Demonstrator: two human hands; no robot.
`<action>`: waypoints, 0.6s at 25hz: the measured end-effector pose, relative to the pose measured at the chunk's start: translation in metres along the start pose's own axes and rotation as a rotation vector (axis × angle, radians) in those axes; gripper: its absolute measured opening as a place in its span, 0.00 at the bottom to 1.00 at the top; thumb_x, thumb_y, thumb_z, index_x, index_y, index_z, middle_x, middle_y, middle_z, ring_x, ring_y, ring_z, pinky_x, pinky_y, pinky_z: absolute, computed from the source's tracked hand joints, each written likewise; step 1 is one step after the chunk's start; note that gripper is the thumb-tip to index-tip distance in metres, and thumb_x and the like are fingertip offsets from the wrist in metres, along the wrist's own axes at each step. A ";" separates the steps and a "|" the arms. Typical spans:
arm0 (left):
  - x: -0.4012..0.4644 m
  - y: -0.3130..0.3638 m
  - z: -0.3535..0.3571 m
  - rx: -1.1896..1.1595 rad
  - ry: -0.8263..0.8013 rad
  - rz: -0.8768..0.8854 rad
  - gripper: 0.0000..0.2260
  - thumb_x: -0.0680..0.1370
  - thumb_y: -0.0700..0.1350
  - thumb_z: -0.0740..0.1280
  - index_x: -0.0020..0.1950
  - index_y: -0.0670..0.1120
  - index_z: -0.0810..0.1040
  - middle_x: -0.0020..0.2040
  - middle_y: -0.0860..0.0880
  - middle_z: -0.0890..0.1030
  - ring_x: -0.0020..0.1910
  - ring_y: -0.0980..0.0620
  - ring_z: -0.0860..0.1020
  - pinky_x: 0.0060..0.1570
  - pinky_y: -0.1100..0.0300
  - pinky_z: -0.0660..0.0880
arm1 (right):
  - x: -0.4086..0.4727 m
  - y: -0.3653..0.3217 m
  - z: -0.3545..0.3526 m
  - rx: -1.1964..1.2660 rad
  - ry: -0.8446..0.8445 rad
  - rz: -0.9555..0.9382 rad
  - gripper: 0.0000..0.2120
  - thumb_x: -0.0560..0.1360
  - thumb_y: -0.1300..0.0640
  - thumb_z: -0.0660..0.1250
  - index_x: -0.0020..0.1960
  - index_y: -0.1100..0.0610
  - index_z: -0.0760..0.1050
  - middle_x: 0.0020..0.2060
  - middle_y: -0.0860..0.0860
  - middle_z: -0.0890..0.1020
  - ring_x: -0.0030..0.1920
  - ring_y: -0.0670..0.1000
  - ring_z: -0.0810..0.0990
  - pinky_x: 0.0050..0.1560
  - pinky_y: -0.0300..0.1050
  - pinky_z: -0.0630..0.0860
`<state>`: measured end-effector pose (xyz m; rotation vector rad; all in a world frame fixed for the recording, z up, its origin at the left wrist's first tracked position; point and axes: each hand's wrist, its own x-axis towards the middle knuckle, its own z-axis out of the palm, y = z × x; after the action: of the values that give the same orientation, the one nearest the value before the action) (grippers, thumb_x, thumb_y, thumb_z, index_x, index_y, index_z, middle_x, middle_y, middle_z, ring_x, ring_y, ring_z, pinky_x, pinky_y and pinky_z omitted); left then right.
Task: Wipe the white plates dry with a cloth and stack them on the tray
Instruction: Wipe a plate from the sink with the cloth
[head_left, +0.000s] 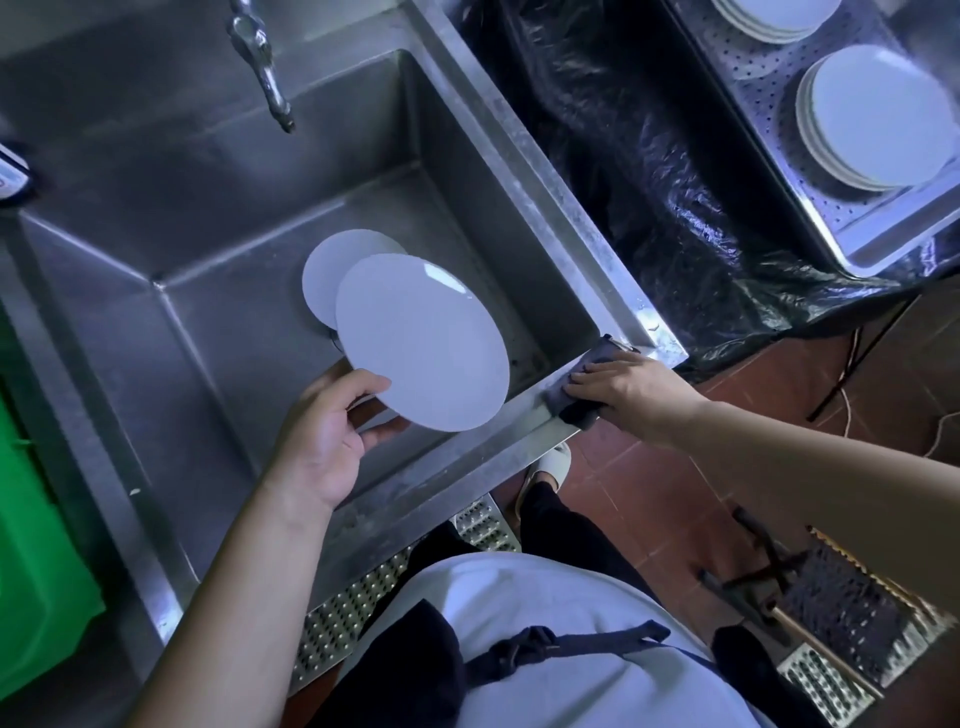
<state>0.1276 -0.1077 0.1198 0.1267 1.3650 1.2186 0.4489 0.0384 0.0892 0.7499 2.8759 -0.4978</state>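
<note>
My left hand holds a white plate by its near edge, tilted above the steel sink. A second white plate lies in the sink behind it, partly hidden. My right hand rests on a dark cloth lying on the sink's front right rim, fingers laid over it. At the top right a perforated metal tray carries two stacks of white plates, the nearer stack and a farther stack cut off by the frame edge.
A tap hangs over the sink's back. Black plastic sheeting covers the surface between sink and tray. A green bin stands at the left. Below are a tiled floor, perforated metal steps and a brush.
</note>
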 end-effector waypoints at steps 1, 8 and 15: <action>-0.001 0.003 0.002 0.011 -0.021 0.027 0.14 0.68 0.40 0.70 0.51 0.51 0.85 0.53 0.50 0.86 0.49 0.51 0.85 0.38 0.55 0.82 | 0.004 -0.004 -0.005 -0.008 -0.050 0.032 0.15 0.75 0.65 0.70 0.61 0.56 0.82 0.55 0.51 0.86 0.60 0.57 0.82 0.63 0.52 0.76; -0.012 0.032 -0.003 0.023 -0.193 0.191 0.27 0.69 0.37 0.71 0.62 0.62 0.83 0.59 0.51 0.84 0.55 0.46 0.84 0.44 0.48 0.83 | 0.014 -0.031 -0.057 1.129 0.587 0.843 0.09 0.78 0.61 0.70 0.46 0.48 0.84 0.36 0.52 0.83 0.35 0.50 0.81 0.32 0.43 0.79; -0.020 0.044 -0.009 0.047 -0.403 0.208 0.27 0.70 0.36 0.71 0.67 0.55 0.80 0.59 0.47 0.85 0.55 0.46 0.84 0.44 0.48 0.83 | 0.017 -0.081 -0.073 1.695 0.531 0.799 0.10 0.74 0.60 0.73 0.55 0.54 0.85 0.47 0.56 0.87 0.42 0.54 0.86 0.37 0.47 0.81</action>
<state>0.1003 -0.1073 0.1608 0.5302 1.0442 1.2511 0.3912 0.0043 0.1773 2.1504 1.3653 -2.7583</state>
